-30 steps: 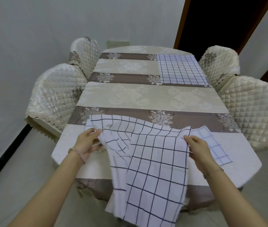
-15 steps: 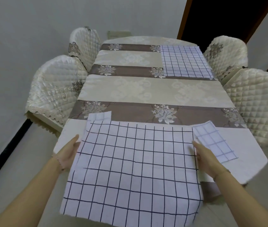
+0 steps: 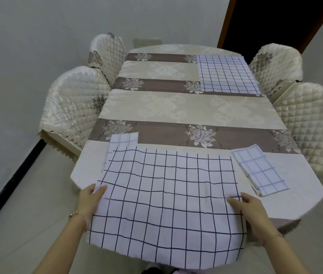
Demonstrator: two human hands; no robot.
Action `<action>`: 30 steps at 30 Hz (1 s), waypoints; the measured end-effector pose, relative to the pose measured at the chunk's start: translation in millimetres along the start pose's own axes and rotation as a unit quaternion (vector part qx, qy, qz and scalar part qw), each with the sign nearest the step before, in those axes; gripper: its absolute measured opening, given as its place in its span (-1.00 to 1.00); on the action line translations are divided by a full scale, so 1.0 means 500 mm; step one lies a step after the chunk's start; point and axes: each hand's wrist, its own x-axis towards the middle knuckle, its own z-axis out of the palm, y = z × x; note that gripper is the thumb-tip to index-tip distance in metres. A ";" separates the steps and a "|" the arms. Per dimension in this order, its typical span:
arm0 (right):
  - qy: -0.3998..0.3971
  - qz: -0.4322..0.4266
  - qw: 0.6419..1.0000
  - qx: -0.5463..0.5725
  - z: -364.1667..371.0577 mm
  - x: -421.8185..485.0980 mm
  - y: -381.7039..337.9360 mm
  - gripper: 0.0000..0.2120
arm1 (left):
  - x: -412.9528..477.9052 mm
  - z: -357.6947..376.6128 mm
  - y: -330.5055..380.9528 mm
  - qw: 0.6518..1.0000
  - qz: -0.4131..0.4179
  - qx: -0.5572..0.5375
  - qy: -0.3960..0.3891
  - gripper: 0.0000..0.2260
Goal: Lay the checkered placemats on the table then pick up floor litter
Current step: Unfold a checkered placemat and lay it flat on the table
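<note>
Head view only.

- Left hand (image 3: 90,202) pinches the left edge of the open placemat (image 3: 166,194), thumb on top, fingers seemingly underneath. Right hand (image 3: 250,209) mirrors it on the right edge.
- A two-edge grip makes sense: it keeps the cloth taut and square so it lands flat instead of bunching.
- The far half of that placemat lies on the tabletop (image 3: 176,107) at the near edge, roughly centred. The near half overhangs toward the person, carried by the hands. It shows slight ripples, so it isn't fully settled.
- My read: it's mid-placement and needs sliding farther onto the tabletop, or along to a seat, before letting go.
- Its far-left corner covers part of a folded checkered piece (image 3: 124,141) near the near-left corner. Watch for dragging that piece along.
- Folded placemats (image 3: 259,171) are stacked just beside the open one, toward the near-right corner and apart from it. Probably the supply pile, parked within reach.
- One laid placemat (image 3: 226,74) sits flat at the far-right corner, aligned with the right edge in front of the far-right chair (image 3: 275,62). So one seat looks done.
- The three other quilted chairs (image 3: 73,107) have no mat laid in front of them.
- Floor (image 3: 28,194): no litter I can identify. There's a dark bit at the bottom-left frame edge, but I can't tell what it is. The litter step hasn't started.
</note>
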 end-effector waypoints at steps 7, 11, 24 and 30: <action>0.010 -0.109 0.990 0.090 -0.040 -0.066 -0.122 -0.54 | -0.070 -0.039 0.069 0.993 0.090 -0.063 0.050 -0.76; -0.026 -0.157 0.979 0.126 -0.011 -0.071 -0.176 -0.48 | -0.127 -0.089 0.059 0.976 0.087 -0.168 0.107 -0.81; -0.310 -0.210 0.927 -0.007 0.440 -0.214 -0.239 -0.84 | -0.306 -0.366 -0.197 0.919 -0.022 -0.235 0.315 -0.78; -0.353 -0.192 0.914 -0.057 0.700 -0.331 -0.215 -0.81 | -0.275 -0.545 -0.313 0.905 -0.071 -0.230 0.351 -0.93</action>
